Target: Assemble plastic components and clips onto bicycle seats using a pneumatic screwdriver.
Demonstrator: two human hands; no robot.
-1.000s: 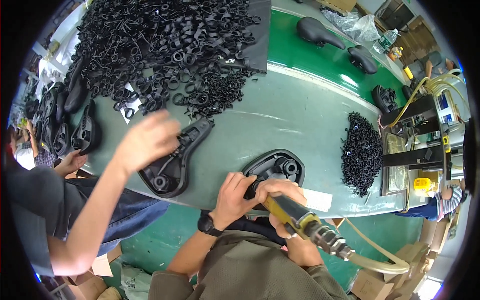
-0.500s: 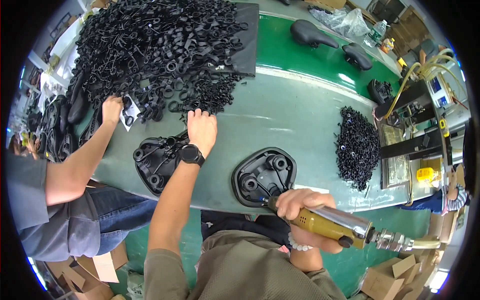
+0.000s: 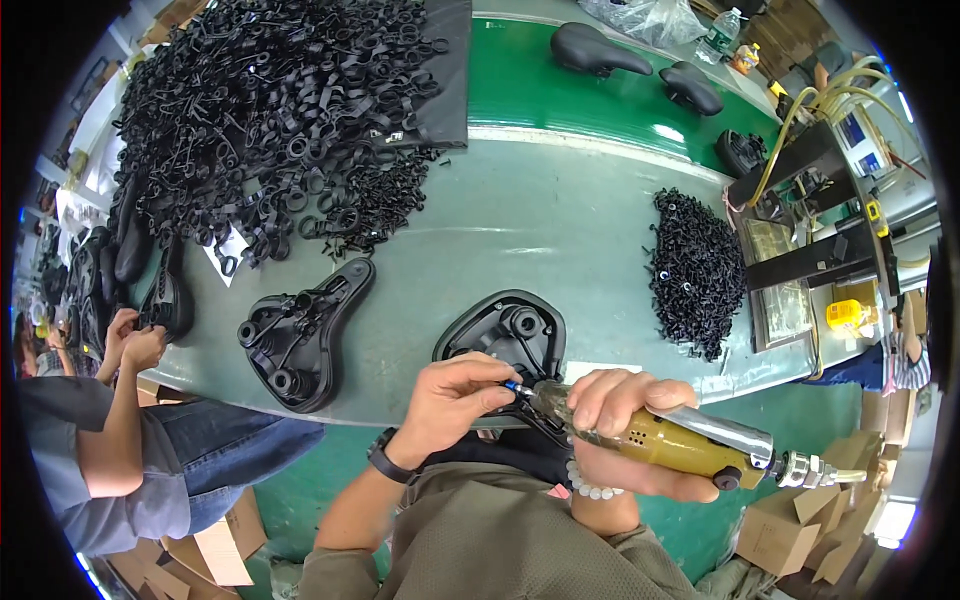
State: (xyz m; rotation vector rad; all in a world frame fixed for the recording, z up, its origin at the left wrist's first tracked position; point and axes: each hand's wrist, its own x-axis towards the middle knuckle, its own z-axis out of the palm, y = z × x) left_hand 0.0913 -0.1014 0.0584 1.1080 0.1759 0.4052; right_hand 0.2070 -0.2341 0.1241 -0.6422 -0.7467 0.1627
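My right hand (image 3: 620,410) is wrapped round an olive and silver pneumatic screwdriver (image 3: 690,452), its air hose fitting at the right end. The tool points left, towards my left hand (image 3: 448,405). Thumb and fingers of that hand are pinched together beside the blue-ringed bit (image 3: 513,386); what they hold, if anything, is too small to make out. Just beyond both hands a black bicycle saddle (image 3: 545,345) lies upside down at the table's near edge, partly covered by them. A second upturned saddle (image 3: 310,355) rests to its left.
A large heap of black ring-shaped clamps (image 3: 290,110) spreads over the far left, with a pile of small black screws (image 3: 375,205) beside it. Another screw heap (image 3: 700,270) lies right, near a black rack (image 3: 810,255). A co-worker's hands (image 3: 140,345) touch a saddle at left.
My left hand has come back from the small-screw pile to the screwdriver's bit, its fingers now pinched. The co-worker's hands have moved left and nearer, onto a saddle. My view has shifted slightly.
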